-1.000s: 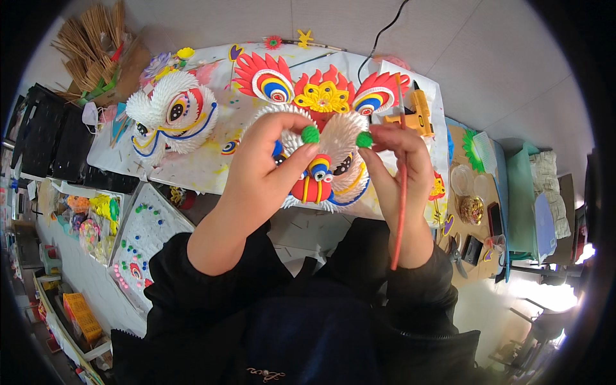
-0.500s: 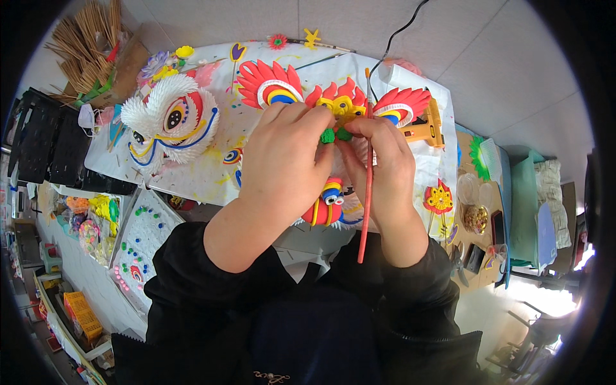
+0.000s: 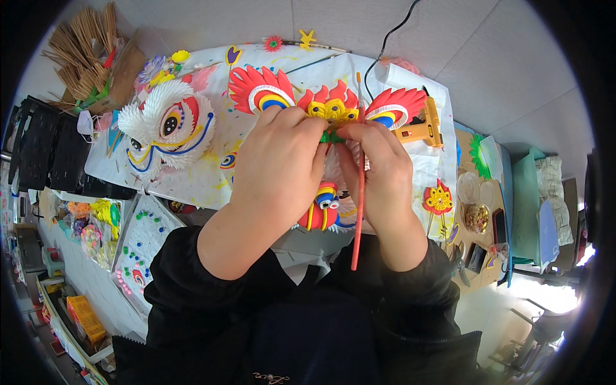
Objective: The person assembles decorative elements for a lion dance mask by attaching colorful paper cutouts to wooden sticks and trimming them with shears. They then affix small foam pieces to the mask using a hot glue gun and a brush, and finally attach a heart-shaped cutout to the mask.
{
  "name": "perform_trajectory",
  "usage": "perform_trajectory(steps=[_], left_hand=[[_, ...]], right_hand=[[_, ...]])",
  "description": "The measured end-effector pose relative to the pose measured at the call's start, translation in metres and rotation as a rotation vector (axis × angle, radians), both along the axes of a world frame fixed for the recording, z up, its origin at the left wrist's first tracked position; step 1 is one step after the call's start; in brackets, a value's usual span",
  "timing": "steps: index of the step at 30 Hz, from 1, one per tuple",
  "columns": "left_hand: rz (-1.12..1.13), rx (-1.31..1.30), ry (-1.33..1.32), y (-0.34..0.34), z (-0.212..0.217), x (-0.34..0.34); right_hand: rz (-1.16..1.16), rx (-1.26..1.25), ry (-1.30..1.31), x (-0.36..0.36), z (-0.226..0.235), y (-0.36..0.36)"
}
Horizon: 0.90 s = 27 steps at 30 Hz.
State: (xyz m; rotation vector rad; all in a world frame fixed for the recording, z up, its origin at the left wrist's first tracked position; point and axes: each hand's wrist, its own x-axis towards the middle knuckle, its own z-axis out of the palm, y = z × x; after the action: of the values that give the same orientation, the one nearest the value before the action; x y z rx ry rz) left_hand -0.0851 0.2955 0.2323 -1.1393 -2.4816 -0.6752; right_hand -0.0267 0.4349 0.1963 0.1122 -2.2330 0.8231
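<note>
Both hands have drawn closer together since the earlier frames, when each held a small green pompom apart over the mask; now they meet at the top of the small lion-head mask (image 3: pixel 323 208), which sits under them at the near edge of the white-covered table (image 3: pixel 192 186), its red, yellow and blue snout with googly eyes showing between the wrists; the left hand (image 3: pixel 279 160) curls over the mask's left side, fingertips pressed together on a green pompom (image 3: pixel 332 136) at the crown; the right hand (image 3: pixel 378 170) meets it from the other side, thumb and forefinger pinching the same green bit, while a thin red stick (image 3: pixel 358 212) runs between its fingers, upright, its top reaching past the fingers and its lower end hanging below the wrist; whether there are one or two green pieces in the pinch cannot be told; just beyond the fingertips lies a row of red fan-shaped ornaments with rainbow centres (image 3: pixel 260 90) and a yellow-and-red crest (image 3: pixel 332 106); to the left lies a larger white fringed lion head (image 3: pixel 167 125); a yellow glue gun (image 3: pixel 420 128) rests at the right, its black cable (image 3: pixel 385 45) running away across the floor; a bundle of bamboo strips (image 3: pixel 86 45) stands at the far left.
</note>
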Motion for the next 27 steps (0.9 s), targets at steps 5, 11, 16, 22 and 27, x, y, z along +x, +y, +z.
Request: perform_trajectory(steps=[5, 11, 16, 22, 27], left_hand=[[0.004, 0.026, 0.021, 0.003, -0.003, -0.001], [0.011, 0.078, -0.028, 0.002, -0.005, 0.000], [0.009, 0.102, -0.029, 0.002, -0.007, -0.002], [-0.011, 0.146, 0.002, 0.002, -0.014, -0.002], [-0.033, 0.217, -0.005, 0.001, -0.019, -0.005]], right_hand=[[-0.023, -0.030, 0.017, -0.002, -0.001, -0.001], [-0.001, -0.045, -0.009, 0.000, -0.001, -0.001], [-0.013, -0.039, 0.030, -0.004, -0.006, -0.001], [-0.045, -0.020, 0.077, -0.004, -0.010, -0.003], [-0.069, 0.064, 0.102, -0.005, -0.005, -0.003]])
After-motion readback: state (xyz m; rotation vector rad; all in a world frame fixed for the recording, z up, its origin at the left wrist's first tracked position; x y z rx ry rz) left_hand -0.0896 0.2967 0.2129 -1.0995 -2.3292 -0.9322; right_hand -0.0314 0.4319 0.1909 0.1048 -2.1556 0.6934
